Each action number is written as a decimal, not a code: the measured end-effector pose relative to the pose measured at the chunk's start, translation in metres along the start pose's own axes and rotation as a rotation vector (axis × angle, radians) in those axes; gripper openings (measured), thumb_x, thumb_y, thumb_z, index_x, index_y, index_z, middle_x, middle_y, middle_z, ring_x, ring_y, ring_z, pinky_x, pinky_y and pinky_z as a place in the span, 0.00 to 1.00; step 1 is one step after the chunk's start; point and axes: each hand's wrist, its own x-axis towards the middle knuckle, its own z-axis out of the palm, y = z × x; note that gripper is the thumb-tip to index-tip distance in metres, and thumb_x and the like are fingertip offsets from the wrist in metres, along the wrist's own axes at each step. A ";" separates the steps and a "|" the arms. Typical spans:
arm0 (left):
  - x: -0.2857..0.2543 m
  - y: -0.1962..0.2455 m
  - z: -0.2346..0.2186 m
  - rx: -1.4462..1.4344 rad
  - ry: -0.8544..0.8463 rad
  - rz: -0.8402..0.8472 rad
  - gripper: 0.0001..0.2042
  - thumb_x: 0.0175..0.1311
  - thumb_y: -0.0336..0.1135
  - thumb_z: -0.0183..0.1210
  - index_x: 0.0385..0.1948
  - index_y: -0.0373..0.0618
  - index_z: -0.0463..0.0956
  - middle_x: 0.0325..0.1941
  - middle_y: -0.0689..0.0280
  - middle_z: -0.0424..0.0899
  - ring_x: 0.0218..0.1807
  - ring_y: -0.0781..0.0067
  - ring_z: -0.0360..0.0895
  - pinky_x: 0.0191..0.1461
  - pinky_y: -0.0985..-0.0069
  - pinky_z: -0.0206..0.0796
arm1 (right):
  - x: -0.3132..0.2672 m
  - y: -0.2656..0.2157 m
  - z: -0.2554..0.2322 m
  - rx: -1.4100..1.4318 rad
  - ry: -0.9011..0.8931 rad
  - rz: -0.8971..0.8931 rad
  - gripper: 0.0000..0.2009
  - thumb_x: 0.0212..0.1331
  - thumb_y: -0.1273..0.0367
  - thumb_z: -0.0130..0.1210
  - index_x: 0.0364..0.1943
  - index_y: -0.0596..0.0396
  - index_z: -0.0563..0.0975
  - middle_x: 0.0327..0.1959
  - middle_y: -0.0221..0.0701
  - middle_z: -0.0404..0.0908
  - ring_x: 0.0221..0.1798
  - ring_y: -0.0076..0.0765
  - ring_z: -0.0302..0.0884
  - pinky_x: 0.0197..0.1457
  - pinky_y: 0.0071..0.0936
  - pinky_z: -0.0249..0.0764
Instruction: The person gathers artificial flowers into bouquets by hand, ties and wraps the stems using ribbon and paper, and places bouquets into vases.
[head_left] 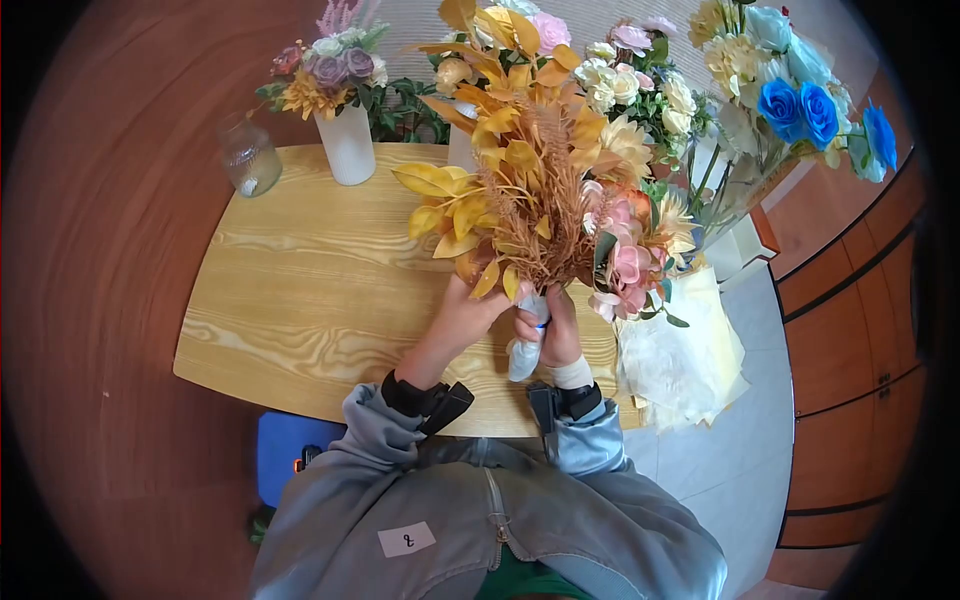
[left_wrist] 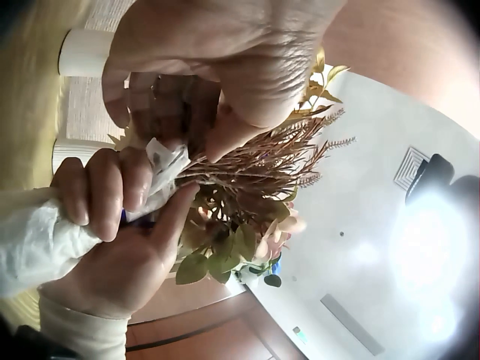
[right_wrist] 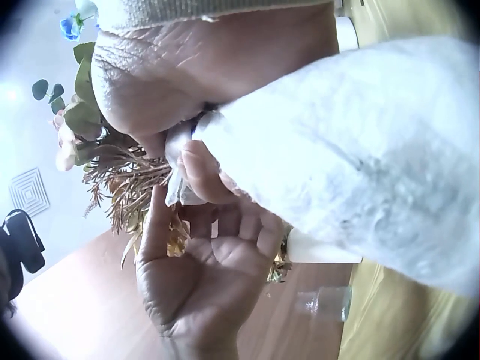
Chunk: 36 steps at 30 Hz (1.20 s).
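A large bouquet [head_left: 540, 180] of yellow leaves, brown sprigs and pink flowers stands upright over the table's near side. Its stem end is bundled in white wrapping [right_wrist: 352, 157], with a bit of blue showing on it. My right hand [left_wrist: 112, 262] grips this wrapped handle, fingers curled round it and thumb up along the stems. Higher up, my left hand [right_wrist: 210, 277] holds the bouquet where the stems leave the wrapping, its thumb against the stems and its fingers bent toward the far side. Leaves partly cover the left fingertips in the head view.
On the wooden table [head_left: 290, 290] are a white vase of mixed flowers [head_left: 345, 145] and a glass jar [head_left: 250, 160]. More flowers [head_left: 635, 85] stand behind the bouquet, with blue roses [head_left: 800, 112] at right. Thin pale sheets [head_left: 685, 350] overhang the right edge.
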 end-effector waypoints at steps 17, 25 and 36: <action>-0.015 0.004 0.008 -0.033 -0.006 -0.006 0.13 0.53 0.24 0.54 0.40 0.35 0.65 0.32 0.63 0.75 0.28 0.75 0.75 0.31 0.80 0.70 | 0.000 0.006 -0.005 -0.138 0.043 -0.009 0.11 0.62 0.61 0.36 0.37 0.52 0.64 0.19 0.28 0.61 0.17 0.19 0.53 0.18 0.14 0.50; -0.017 -0.002 0.007 -0.120 -0.050 -0.030 0.12 0.54 0.24 0.53 0.39 0.34 0.64 0.30 0.62 0.74 0.24 0.71 0.76 0.29 0.78 0.71 | -0.003 0.004 0.004 -0.263 0.044 -0.039 0.14 0.62 0.57 0.34 0.32 0.53 0.64 0.17 0.24 0.57 0.16 0.19 0.52 0.19 0.16 0.48; -0.017 -0.003 0.000 -0.116 -0.106 0.049 0.13 0.52 0.21 0.53 0.41 0.37 0.67 0.38 0.60 0.75 0.37 0.70 0.75 0.42 0.75 0.69 | -0.002 0.013 -0.022 -0.057 -0.002 -0.015 0.10 0.60 0.65 0.39 0.40 0.55 0.66 0.26 0.30 0.66 0.20 0.20 0.55 0.19 0.16 0.54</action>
